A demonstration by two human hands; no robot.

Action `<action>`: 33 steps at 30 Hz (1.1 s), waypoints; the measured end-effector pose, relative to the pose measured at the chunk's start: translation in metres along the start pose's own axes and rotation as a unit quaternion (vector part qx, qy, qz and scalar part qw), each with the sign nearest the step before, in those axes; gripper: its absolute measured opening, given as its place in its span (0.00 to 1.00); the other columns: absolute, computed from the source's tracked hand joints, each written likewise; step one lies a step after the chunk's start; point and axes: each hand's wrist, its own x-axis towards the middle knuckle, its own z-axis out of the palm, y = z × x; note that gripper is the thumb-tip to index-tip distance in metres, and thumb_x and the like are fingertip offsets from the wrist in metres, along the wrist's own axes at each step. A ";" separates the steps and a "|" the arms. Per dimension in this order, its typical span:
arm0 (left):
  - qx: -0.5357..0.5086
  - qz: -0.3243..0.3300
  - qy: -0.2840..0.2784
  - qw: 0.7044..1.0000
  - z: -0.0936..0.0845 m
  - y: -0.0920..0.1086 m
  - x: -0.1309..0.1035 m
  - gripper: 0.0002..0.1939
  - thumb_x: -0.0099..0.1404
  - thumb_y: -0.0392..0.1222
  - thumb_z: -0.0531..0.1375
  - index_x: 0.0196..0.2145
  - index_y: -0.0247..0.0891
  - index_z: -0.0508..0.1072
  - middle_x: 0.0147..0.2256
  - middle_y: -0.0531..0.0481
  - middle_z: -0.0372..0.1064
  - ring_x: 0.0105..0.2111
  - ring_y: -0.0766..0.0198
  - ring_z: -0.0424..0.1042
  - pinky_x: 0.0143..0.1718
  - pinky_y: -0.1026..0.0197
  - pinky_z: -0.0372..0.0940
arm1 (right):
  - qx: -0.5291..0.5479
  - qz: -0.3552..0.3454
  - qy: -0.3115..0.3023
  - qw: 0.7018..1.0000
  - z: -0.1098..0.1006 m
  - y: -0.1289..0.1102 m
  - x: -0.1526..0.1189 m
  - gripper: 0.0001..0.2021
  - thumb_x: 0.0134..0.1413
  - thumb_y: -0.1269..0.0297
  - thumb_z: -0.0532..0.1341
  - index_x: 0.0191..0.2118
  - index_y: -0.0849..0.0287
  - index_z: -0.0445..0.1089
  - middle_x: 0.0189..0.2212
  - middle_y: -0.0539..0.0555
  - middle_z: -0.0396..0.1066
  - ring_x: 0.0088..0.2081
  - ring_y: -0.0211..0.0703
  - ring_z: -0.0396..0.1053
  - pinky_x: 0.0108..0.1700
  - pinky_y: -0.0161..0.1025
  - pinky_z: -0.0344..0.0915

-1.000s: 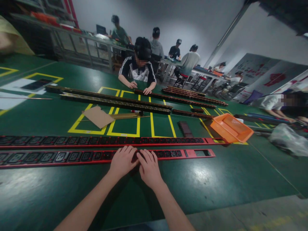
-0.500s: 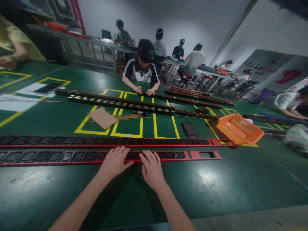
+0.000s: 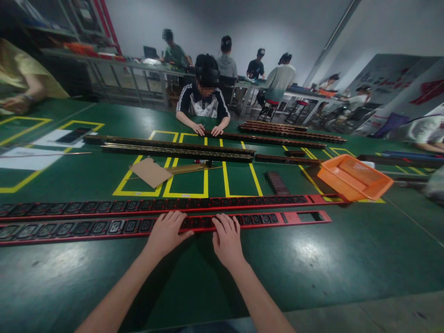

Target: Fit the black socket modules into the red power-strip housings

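Note:
A long red power strip with a row of black sockets lies across the table in front of me. My left hand rests on it, fingers stretched over the sockets and thumb apart near the front edge. A short way to the right, my right hand also lies on the strip, its fingers extended across the sockets and its thumb at the near side. The sockets beneath both hands are partly hidden. Just behind runs a second red power strip, parallel to the first and untouched.
An orange bin stands tilted by the far strip's right end. Beyond are a cardboard piece, dark long rails and a blurred brown item. A co-worker sits opposite, hands on another rail. More people sit behind.
The view has shifted a little, so most table items appear slightly farther right. My right hand is somewhat farther from my left along the strip. Both stay on it.

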 end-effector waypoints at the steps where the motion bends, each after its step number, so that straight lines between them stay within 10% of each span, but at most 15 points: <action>1: -0.002 0.000 0.003 1.000 0.002 0.004 0.002 0.24 0.62 0.58 0.59 0.49 0.39 0.72 0.47 0.41 0.73 0.48 0.49 0.69 0.49 0.47 0.61 | -0.001 0.009 0.009 1.000 0.001 0.001 0.000 0.20 0.60 0.72 0.54 0.58 0.56 0.65 0.56 0.58 0.67 0.61 0.50 0.58 0.67 0.60 0.44; 33: -0.022 -0.008 0.021 0.999 0.006 0.015 0.006 0.24 0.63 0.59 0.57 0.48 0.39 0.72 0.46 0.42 0.73 0.46 0.49 0.69 0.47 0.48 0.62 | -0.050 -0.037 -0.095 0.994 -0.007 -0.003 0.003 0.28 0.61 0.73 0.53 0.66 0.53 0.56 0.66 0.53 0.55 0.67 0.50 0.48 0.67 0.59 0.39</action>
